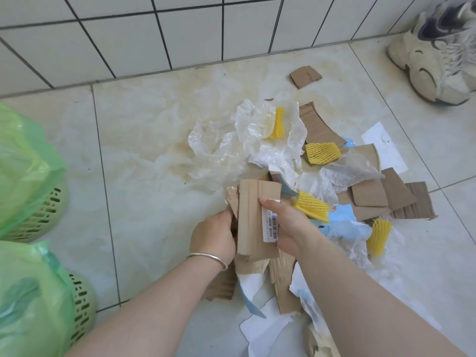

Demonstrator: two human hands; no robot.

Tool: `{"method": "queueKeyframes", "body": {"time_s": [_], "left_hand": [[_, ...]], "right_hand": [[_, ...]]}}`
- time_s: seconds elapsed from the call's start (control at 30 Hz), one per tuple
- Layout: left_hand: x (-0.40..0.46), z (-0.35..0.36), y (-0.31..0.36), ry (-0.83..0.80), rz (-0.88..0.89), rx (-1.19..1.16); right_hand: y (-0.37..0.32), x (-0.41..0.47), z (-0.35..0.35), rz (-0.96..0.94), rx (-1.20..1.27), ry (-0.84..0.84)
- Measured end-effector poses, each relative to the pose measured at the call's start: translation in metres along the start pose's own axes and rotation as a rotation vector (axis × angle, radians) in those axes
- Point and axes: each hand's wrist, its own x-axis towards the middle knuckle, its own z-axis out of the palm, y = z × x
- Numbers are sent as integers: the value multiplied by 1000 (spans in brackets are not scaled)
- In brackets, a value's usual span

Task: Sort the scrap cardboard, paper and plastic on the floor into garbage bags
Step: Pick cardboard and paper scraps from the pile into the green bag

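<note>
A stack of brown cardboard pieces [251, 217] with a white barcode label is held upright above the floor by both hands. My left hand [215, 235] grips its left edge, a bracelet on that wrist. My right hand [288, 228] clamps the right side, thumb over the label. Beneath and to the right lies a scrap pile: crumpled clear plastic [231, 148], yellow foam netting [322, 152], more cardboard [391, 194], white paper [265, 328] and blue paper [342, 217]. Two bins lined with green garbage bags stand at the left, one near [33, 300], one farther [25, 166].
A white-tiled wall [154, 34] runs along the back. A lone cardboard scrap [305, 76] lies near the wall. A worn white sneaker [438, 55] sits at the top right. Pale floor tiles [144, 161] stretch between the bins and the pile.
</note>
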Motion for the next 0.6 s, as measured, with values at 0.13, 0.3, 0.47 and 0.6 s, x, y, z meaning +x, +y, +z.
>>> {"method": "queueKeyframes", "body": {"time_s": [0.13, 0.3, 0.47, 0.6], "left_hand": [[-2, 2, 3, 17, 73, -161], [9, -6, -3, 187, -123, -467], [16, -13, -12, 246, -256, -641], [18, -12, -21, 282, -327, -689]], "right_hand": [[-10, 2, 5, -37, 67, -10], [-30, -3, -10, -100, 74, -63], [-46, -8, -48, -182, 88, -71], [-34, -15, -67, -141, 51, -79]]}}
